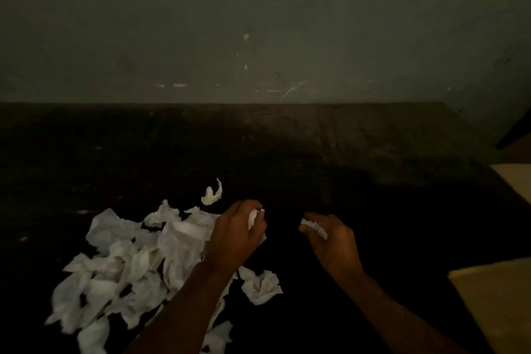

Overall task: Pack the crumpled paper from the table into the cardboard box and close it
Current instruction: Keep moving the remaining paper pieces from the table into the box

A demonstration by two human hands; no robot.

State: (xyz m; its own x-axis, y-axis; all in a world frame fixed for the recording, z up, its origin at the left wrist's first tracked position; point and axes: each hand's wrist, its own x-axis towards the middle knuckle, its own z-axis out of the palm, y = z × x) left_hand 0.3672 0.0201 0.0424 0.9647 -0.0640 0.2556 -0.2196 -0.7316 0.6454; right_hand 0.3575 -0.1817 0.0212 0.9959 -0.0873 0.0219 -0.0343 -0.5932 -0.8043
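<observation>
From the head camera: the left hand [235, 234] curls round a white scrap [253, 218] — fingers clenched on it. The right hand [334, 241] pinches a strip [314, 227] at its fingertips. The paper pile [129, 261] sprawls left of the left fingers on the dark table [344, 152], with one wad [261, 286] below them. The box [500, 304] sits well right of the right fingers — only partly in view.

You see two hands, left hand [235, 236] and right hand [333, 241], one cardboard box [497, 302], and crumpled paper [129, 261] too overlapped to count.
</observation>
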